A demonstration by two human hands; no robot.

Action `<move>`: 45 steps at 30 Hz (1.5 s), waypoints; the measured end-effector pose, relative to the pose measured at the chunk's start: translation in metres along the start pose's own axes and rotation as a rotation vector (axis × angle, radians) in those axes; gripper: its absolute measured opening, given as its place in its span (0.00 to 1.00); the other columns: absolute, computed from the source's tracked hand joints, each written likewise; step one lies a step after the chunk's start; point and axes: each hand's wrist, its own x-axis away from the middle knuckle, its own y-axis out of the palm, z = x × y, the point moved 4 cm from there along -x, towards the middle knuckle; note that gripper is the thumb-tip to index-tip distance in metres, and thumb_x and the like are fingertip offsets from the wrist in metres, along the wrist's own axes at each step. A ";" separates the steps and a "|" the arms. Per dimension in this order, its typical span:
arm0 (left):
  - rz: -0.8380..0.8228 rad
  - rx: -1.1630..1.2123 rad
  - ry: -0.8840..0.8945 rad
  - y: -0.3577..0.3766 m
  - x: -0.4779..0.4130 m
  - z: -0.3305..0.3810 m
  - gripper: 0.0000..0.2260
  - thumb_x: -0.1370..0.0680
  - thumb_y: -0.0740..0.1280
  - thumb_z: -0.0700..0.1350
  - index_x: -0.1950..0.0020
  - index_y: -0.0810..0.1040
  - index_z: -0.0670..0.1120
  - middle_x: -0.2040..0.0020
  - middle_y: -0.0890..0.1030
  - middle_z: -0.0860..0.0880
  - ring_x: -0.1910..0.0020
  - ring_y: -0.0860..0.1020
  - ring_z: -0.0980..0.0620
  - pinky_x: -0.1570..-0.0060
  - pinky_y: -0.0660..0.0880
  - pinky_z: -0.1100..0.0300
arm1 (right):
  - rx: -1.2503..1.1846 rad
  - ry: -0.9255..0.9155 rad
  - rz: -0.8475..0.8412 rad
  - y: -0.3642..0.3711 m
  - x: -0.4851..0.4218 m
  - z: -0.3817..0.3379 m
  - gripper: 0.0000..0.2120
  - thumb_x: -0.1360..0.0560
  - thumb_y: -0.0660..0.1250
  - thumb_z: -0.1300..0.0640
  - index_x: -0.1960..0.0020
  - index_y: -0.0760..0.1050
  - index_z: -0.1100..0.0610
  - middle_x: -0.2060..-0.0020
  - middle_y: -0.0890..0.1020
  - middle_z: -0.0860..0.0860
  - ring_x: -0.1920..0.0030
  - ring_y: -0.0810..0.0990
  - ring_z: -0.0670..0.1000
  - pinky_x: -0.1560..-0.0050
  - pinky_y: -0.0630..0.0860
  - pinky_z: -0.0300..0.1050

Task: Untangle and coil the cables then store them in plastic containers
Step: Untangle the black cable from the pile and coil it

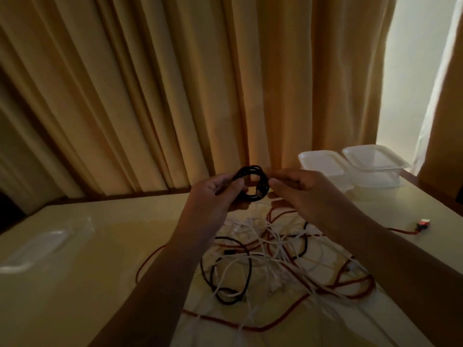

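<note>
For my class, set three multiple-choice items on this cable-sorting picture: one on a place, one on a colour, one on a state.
1. Where do the plastic containers stand?
A. far right of the table
B. near left corner
C. on the floor

2. What colour is the coil in the hands?
A. white
B. black
C. red

3. The cables on the table are:
A. neatly coiled
B. boxed
C. tangled

Answers:
1 A: the plastic containers sit far right on the table.
2 B: left hand and right hand hold a black coil.
3 C: the cables cross in a heap.

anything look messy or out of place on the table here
Yes: a tangle of red, white and black cables sprawls across the table, uncoiled. Only the black coil held in both hands looks tidy.
</note>
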 end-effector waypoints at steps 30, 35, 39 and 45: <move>0.567 -0.785 -0.415 -0.463 -0.016 -0.085 0.02 0.25 0.73 0.39 0.55 0.83 0.45 0.54 0.84 0.40 0.62 0.86 0.42 0.59 0.85 0.44 | 0.750 -0.435 -0.675 0.465 -0.068 0.004 0.23 0.16 0.58 0.48 0.22 0.64 0.45 0.20 0.61 0.48 0.22 0.60 0.51 0.24 0.59 0.47; 0.351 -1.214 -0.369 -0.450 -0.045 -0.096 0.06 0.23 0.71 0.41 0.49 0.86 0.42 0.46 0.83 0.45 0.50 0.84 0.45 0.49 0.82 0.52 | 0.677 -0.478 -0.594 0.477 -0.056 0.005 0.23 0.18 0.62 0.48 0.23 0.67 0.47 0.23 0.64 0.49 0.27 0.67 0.51 0.28 0.67 0.47; 0.233 -1.477 -0.361 -0.446 -0.056 -0.104 0.07 0.23 0.72 0.45 0.46 0.85 0.46 0.45 0.83 0.47 0.45 0.81 0.45 0.56 0.75 0.56 | 0.670 -0.530 -0.606 0.485 -0.048 0.005 0.26 0.18 0.64 0.48 0.22 0.64 0.46 0.23 0.63 0.49 0.27 0.68 0.50 0.31 0.70 0.45; 0.037 -1.748 -0.307 -0.434 -0.058 -0.104 0.10 0.17 0.65 0.48 0.41 0.81 0.45 0.44 0.83 0.44 0.43 0.80 0.44 0.54 0.69 0.54 | 0.666 -0.517 -0.614 0.486 -0.051 0.003 0.27 0.18 0.63 0.50 0.21 0.61 0.48 0.21 0.63 0.49 0.23 0.62 0.50 0.26 0.62 0.45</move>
